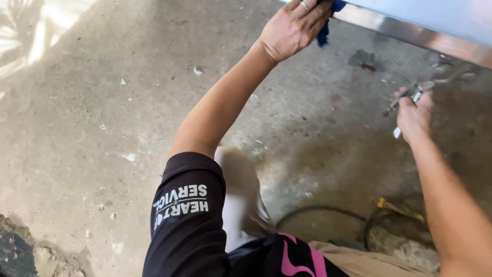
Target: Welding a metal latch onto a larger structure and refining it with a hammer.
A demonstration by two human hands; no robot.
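My left hand presses a dark blue cloth against the lower edge of a light blue metal panel with a shiny trim strip at the top of the head view. A ring shows on one finger. My right hand is closed around the handle of a metal spray gun, whose body points up toward the underside of the panel. The gun's nozzle end is blurred.
Stained grey concrete floor lies below with small white chips on it. A black hose curves near my knee, beside a yellow-tipped tool. My bent knee in light trousers is under my left arm. Broken floor edge at bottom left.
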